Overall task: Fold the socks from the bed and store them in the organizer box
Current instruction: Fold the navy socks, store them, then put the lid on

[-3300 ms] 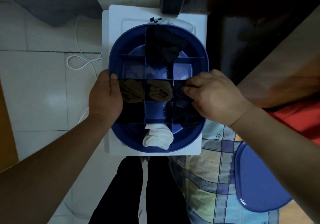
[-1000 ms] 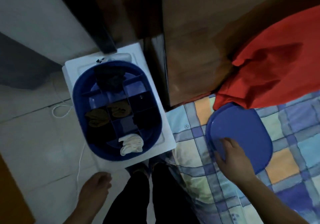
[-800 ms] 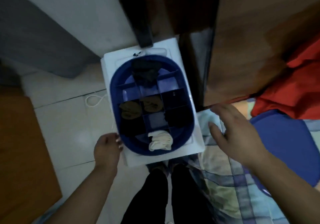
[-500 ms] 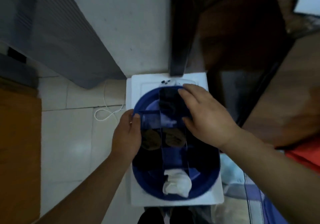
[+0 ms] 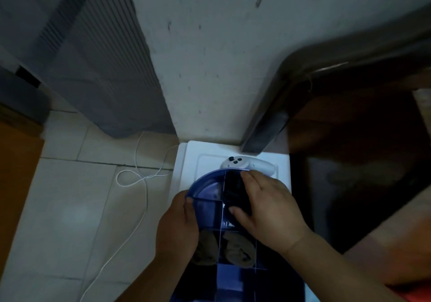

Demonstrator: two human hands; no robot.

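**Both my hands at the blue organizer, the right one on a dark sock**

Head view: I can read no writing or label anywhere here; the picture is dim and slightly blurred. The organizer box (image 5: 205,186) is smooth, glossy blue plastic with a rounded rim, cut into square cells by thin translucent dividers. It sits on a white, hard, flat-topped stand (image 5: 186,159) with rounded corners and a shallow pressed outline on its top.

My left hand (image 5: 177,229) holds the left rim of the box, thumb hooked over the edge and the fingers curled down its outer side. My right hand (image 5: 268,210) lies over the far cells, fingers bent and pressing onto a black sock (image 5: 233,185) in the middle cell at the far end; thumb and fingers close on the soft dark cloth, though how firmly I cannot tell.

Just nearer to me, two brownish socks (image 5: 238,250) lie bundled in neighbouring cells, soft and lumpy, the left one partly under my left hand. The cells nearest me are too dark to make out.

Beyond the far rim, a white game-style controller (image 5: 247,163) with small black buttons lies on the stand, close to my right fingertips. A thin white cable (image 5: 142,178) loops across the pale floor tiles to the left. A grey ribbed panel (image 5: 88,52) stands against the marked white wall, and dark wooden furniture (image 5: 361,138) fills the right
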